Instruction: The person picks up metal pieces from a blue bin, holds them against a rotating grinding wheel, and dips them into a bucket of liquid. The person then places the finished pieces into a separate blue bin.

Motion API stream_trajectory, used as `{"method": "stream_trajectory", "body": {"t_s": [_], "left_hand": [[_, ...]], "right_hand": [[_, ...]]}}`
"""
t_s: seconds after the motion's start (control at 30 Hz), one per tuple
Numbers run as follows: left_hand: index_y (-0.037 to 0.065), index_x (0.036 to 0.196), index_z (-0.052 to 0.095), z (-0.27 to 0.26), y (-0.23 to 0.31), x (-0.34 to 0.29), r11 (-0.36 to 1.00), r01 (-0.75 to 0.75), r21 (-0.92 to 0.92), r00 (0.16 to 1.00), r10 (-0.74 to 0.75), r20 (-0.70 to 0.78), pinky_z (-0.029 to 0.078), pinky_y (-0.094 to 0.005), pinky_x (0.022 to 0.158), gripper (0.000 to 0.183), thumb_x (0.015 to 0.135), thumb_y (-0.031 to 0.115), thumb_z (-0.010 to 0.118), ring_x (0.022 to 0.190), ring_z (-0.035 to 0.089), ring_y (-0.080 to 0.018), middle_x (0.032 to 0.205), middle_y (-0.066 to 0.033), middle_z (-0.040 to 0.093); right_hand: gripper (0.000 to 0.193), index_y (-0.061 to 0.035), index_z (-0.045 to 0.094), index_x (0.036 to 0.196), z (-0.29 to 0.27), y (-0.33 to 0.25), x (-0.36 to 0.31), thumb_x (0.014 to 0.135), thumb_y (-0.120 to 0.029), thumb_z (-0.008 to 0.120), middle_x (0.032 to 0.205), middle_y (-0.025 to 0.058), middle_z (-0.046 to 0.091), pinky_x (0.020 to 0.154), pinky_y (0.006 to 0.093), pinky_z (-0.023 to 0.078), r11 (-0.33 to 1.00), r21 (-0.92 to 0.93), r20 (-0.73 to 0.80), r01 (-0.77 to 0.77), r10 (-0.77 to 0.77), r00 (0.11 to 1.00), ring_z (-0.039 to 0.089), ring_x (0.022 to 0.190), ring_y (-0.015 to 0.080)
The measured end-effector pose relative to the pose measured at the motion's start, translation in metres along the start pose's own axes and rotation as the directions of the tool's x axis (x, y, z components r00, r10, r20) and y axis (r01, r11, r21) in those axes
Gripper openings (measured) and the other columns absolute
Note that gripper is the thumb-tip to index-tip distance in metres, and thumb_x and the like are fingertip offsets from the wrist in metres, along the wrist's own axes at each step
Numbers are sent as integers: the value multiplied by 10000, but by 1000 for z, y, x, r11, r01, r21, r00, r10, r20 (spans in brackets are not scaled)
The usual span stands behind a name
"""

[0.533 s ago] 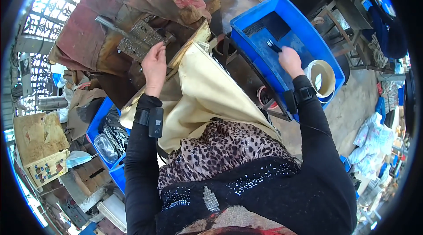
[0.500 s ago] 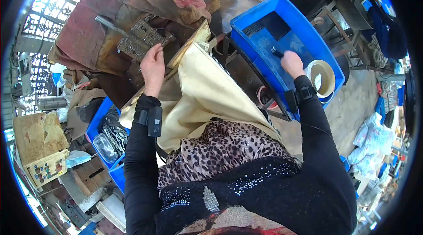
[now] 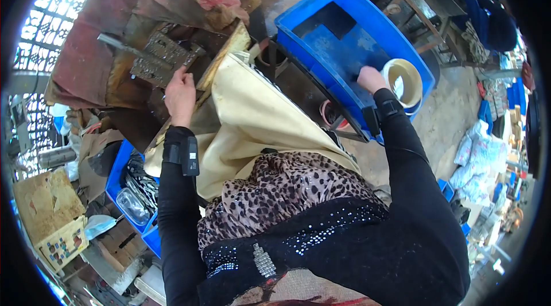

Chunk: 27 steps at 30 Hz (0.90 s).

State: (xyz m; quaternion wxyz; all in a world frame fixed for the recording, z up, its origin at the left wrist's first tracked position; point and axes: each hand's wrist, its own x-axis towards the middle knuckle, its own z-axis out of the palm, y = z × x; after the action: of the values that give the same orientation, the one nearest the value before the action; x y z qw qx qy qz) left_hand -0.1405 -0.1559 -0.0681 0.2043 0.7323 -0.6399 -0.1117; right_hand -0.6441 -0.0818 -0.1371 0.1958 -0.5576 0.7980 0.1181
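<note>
My left hand (image 3: 181,98) is at the near edge of a worn metal block (image 3: 163,56) with a rod handle (image 3: 121,45), strewn with small bits. Its fingers are drawn together; whatever they hold, if anything, is hidden. To the right, my right hand (image 3: 372,80) is closed inside a large blue bin (image 3: 324,70), its fingertips low over the bin floor. A small dark spot shows by those fingertips, too unclear to name. Flat dark pieces (image 3: 330,20) lie at the bin's far end, and a cream round tub (image 3: 408,85) stands beside my right wrist.
A cream sheet (image 3: 252,116) drapes from a wooden board (image 3: 227,56) to my lap. Stained reddish cloth (image 3: 138,2) hangs around the metal block. At lower left, a smaller blue bin (image 3: 117,171) holds dark strips and a clear plastic container (image 3: 133,205). A wooden stool (image 3: 422,24) stands right.
My right hand has moved deeper toward the bin floor; the dark piece visible at its fingers before is mostly hidden. My left hand has reached the metal block's edge. The whole view has shifted slightly.
</note>
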Motion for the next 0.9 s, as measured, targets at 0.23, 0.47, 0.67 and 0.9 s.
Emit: {"method": "stream_trajectory", "body": {"t_s": [0.23, 0.47, 0.67, 0.9], "left_hand": [[144, 1219, 621, -2, -11, 0, 1000, 25, 13, 1000, -25, 12, 497, -438, 828, 349, 917, 305, 550, 968, 645, -329, 1015, -108, 701], [136, 1229, 615, -2, -3, -2, 999, 39, 15, 998, -40, 39, 491, -430, 857, 359, 917, 304, 553, 1000, 639, -319, 1047, -102, 699], [142, 1236, 613, -4, -5, -3, 998, 37, 44, 998, -39, 38, 491, -431, 861, 367, 916, 312, 555, 1010, 637, -316, 1064, -98, 696], [132, 1225, 620, -7, -5, -6, 999, 31, 33, 999, -32, 26, 492, -430, 851, 357, 917, 300, 557, 996, 640, -316, 1048, -96, 699]], "right_hand": [[249, 14, 706, 884, -106, 59, -50, 823, -167, 546, 929, 269, 671, 767, 492, 525, 978, -12, -397, -211, 189, 898, 656, 911, 421], [230, -4, 722, 895, -14, 160, -2, 784, -122, 559, 978, 220, 677, 773, 439, 515, 948, -296, -63, -120, 106, 992, 662, 910, 364], [208, -39, 645, 704, -9, 161, 5, 849, -135, 532, 618, 122, 604, 482, 346, 474, 932, 222, 89, -286, 272, 958, 616, 552, 231], [193, -55, 558, 774, -29, 143, -51, 936, -152, 521, 623, -25, 499, 381, 195, 307, -8, 952, 278, -306, 441, 853, 439, 485, 50]]}}
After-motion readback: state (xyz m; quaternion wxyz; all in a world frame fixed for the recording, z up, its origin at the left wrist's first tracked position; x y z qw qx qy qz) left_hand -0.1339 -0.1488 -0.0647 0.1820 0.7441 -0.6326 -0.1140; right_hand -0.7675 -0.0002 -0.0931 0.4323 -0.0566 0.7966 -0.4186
